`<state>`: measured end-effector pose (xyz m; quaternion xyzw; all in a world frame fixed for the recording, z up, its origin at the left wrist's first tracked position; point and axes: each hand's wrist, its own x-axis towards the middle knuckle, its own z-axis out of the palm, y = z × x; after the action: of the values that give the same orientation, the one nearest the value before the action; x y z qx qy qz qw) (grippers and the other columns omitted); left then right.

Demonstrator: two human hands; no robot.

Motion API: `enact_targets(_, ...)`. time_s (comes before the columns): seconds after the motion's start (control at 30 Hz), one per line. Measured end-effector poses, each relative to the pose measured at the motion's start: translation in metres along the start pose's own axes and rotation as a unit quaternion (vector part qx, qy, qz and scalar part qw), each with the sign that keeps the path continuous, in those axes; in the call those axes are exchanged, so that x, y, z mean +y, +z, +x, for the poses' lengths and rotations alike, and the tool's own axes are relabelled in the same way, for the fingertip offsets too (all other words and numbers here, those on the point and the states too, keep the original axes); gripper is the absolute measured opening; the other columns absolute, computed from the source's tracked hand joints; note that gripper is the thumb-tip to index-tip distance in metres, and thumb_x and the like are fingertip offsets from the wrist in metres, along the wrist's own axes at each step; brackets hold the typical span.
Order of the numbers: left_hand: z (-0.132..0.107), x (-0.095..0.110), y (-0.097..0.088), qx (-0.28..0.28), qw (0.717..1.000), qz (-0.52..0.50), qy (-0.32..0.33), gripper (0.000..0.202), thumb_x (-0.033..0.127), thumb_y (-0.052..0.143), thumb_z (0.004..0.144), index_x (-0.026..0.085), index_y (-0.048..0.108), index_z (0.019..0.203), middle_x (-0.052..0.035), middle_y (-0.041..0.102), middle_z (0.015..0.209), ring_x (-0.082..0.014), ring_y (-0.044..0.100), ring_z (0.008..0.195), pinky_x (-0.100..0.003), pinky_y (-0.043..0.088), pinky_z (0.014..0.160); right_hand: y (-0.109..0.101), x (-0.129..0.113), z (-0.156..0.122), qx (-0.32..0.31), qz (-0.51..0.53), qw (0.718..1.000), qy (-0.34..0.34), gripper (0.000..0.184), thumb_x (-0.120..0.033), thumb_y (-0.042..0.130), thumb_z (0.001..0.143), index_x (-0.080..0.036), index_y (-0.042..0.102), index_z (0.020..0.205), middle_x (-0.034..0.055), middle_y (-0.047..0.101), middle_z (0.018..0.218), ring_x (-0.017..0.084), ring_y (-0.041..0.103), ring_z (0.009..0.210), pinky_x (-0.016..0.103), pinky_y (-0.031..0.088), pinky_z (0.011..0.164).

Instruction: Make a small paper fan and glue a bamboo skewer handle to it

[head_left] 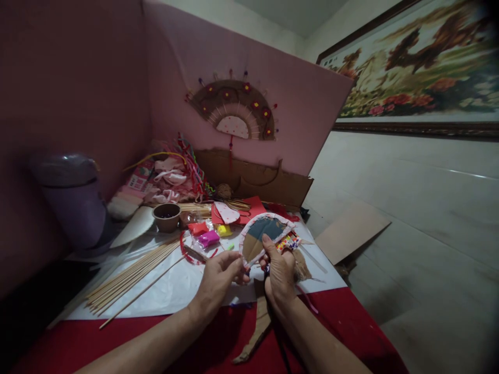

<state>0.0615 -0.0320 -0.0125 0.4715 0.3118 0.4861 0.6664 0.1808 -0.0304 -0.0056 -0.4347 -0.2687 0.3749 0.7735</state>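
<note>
Both my hands hold a small round hand fan (262, 235) of brown and blue card with a white rim, above a red table (343, 322). My left hand (218, 278) pinches the fan's lower left rim with its fingertips. Gripping the fan's base from the right is my right hand (279, 270), thumb pressed on the card face. A patterned bit of trim (288, 242) shows by my right fingers.
White sheet (175, 291) on the table carries bamboo skewers (132, 275), a brown cup (167, 216), coloured clay packets (208, 235) and red paper (253, 208). A purple jar (74, 202) stands left. A finished fan (236, 109) hangs on the pink board; cardboard (353, 231) lies right.
</note>
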Motion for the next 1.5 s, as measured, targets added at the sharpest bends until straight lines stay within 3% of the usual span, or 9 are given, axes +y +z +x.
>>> enact_targets(0.37, 0.0045, -0.002, -0.0023, 0.034, 0.998, -0.034, -0.05, 0.029, 0.034, 0.074, 0.06, 0.013, 0.056, 0.068, -0.0017, 0.065, 0.055, -0.0128, 0.059, 0.043, -0.023, 0.045, 0.046, 0.0022, 0.0, -0.0031, -0.001, -0.004, 1.0, -0.005, 0.038, -0.035, 0.076, 0.06, -0.017, 0.043, 0.061, -0.0097, 0.043, 0.041, 0.004, 0.038, 0.031, 0.015, 0.028, 0.03)
enact_targets(0.53, 0.0046, -0.0013, -0.0047, -0.006, 0.998, -0.044, -0.035, 0.031, 0.032, 0.077, 0.057, 0.012, 0.059, 0.074, -0.0047, 0.067, 0.06, -0.015, 0.062, 0.049, -0.024, 0.047, 0.049, 0.0018, -0.002, 0.0012, 0.008, 0.02, 1.0, 0.006, 0.039, -0.033, 0.078, 0.058, -0.017, 0.042, 0.06, -0.0108, 0.041, 0.04, 0.003, 0.035, 0.031, 0.014, 0.027, 0.029)
enact_targets(0.73, 0.0039, 0.001, -0.0072, -0.045, 0.998, -0.038, -0.025, 0.031, 0.04, 0.063, 0.073, 0.01, 0.06, 0.066, -0.0061, 0.065, 0.058, -0.0154, 0.062, 0.051, -0.026, 0.048, 0.052, 0.0006, -0.0026, 0.0014, 0.007, 0.023, 0.999, 0.03, 0.041, -0.033, 0.078, 0.057, -0.017, 0.041, 0.06, -0.0109, 0.041, 0.04, 0.003, 0.035, 0.031, 0.014, 0.027, 0.029)
enact_targets(1.5, 0.0073, 0.0015, -0.0036, 0.019, 0.999, 0.013, -0.033, 0.033, 0.043, 0.069, 0.065, 0.013, 0.055, 0.06, -0.0031, 0.064, 0.053, -0.0119, 0.057, 0.039, -0.022, 0.044, 0.041, 0.0041, -0.0029, -0.0072, -0.004, 0.0, 1.0, 0.007, 0.038, -0.035, 0.077, 0.058, -0.017, 0.044, 0.061, -0.0103, 0.043, 0.04, 0.004, 0.036, 0.03, 0.015, 0.026, 0.029)
